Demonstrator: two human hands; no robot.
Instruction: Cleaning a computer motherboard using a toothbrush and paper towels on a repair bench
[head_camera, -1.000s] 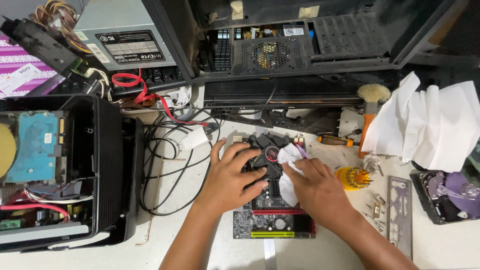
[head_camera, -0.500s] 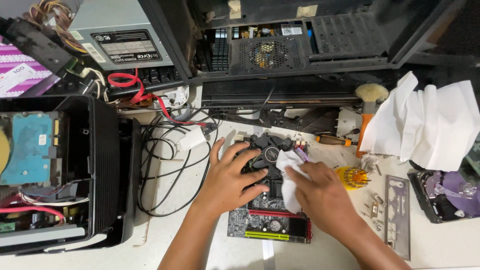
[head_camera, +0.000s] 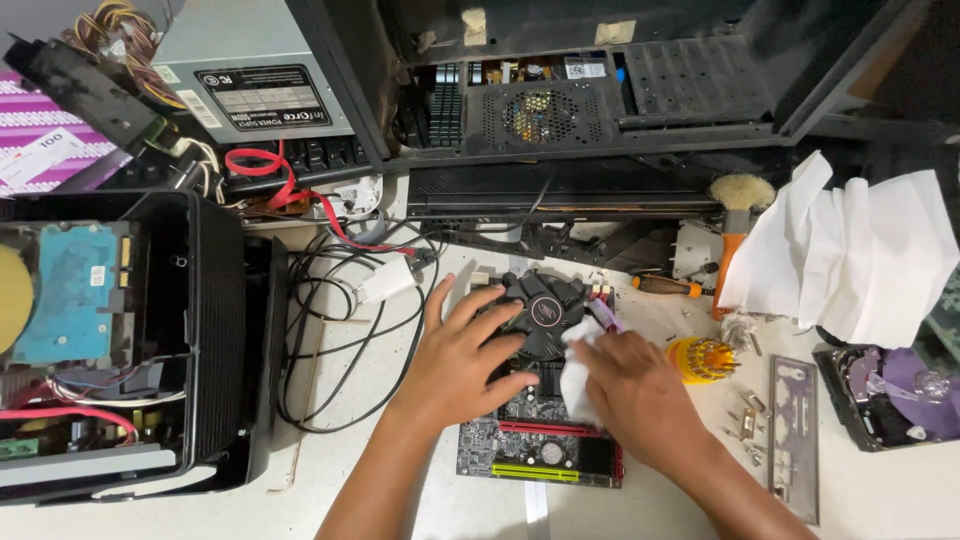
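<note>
Since a second ago the right hand (head_camera: 640, 400) has slid its white tissue (head_camera: 577, 375) down from the fan's top edge to the right flank of the black fan (head_camera: 541, 312). The motherboard (head_camera: 540, 445) lies on the white table (head_camera: 880, 500) under both hands. The left hand (head_camera: 462, 360) keeps its fingers spread flat over the fan, gripping nothing, while the right fingers curl closed on the tissue, so the wiping looks under way.
</note>
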